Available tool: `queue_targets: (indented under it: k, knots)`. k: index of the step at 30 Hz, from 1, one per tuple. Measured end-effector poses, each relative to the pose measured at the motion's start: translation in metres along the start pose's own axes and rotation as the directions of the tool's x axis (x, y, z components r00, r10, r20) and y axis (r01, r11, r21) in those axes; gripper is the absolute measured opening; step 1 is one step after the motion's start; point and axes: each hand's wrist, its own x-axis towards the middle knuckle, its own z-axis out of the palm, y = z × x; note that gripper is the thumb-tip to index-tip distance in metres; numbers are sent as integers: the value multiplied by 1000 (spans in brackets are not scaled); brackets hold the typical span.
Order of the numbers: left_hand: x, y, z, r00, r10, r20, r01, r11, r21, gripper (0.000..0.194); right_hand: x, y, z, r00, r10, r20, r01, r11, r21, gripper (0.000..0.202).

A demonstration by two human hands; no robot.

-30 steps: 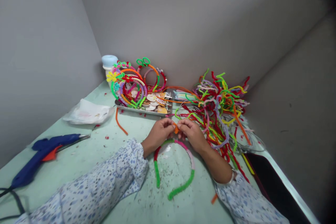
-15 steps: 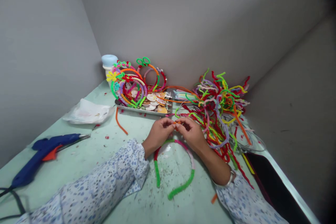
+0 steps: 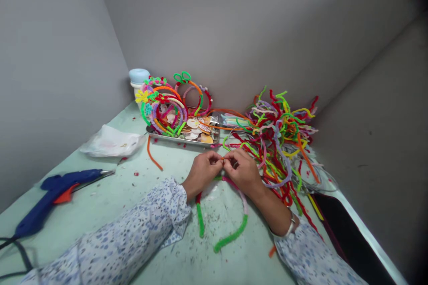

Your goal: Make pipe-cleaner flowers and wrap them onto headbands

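Evidently, in the head view, the only one given, fine fingertip work was being done: a small orange piece (image 3: 222,159) was held between the two hands, just beyond the top of a fuzzy, many-coloured headband (image 3: 241,227) that was laid on the table (image 3: 180,267). The piece was pinched by thumb and fingertips of the left hand (image 3: 203,170) on one side and of the right hand (image 3: 245,173) on the other, the remaining fingers being curled in; so much of it was covered that its exact form could not be told. For such a step, the bend was probably best made in small, even turns, with one pinch held firm as an anchor while the shaping was done by the other. Too hard a squeeze might have flattened the fuzz, and any sharp end would have been better tucked inward. The headband's arch, partly hidden below the hands, was best left unpressed by the wrists. Well apart on the left, the blue glue gun (image 3: 56,196) was safely clear of both sleeves, and the pile of loose stems (image 3: 282,131) was near the right hand.
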Motion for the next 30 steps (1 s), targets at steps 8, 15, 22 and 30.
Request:
queue_targets:
  k: [8,15,22,30]
  knots:
    - [1,0,0,999,-32,33,34,999,-33,13,0,-5,0,998,59,14,-59,998,-12,7]
    - [1,2,-1,994,-71,84,81,989,-124,12,1,-2,1,994,110,25,-111,992,60,7]
    - [2,8,-2,991,-105,84,118,980,-159,13,4,2,1,916,344,207,-397,849,349,7]
    - [0,15,-6,981,-55,187,101,963,-249,19,8,-4,-7,822,442,359,-563,536,629,13]
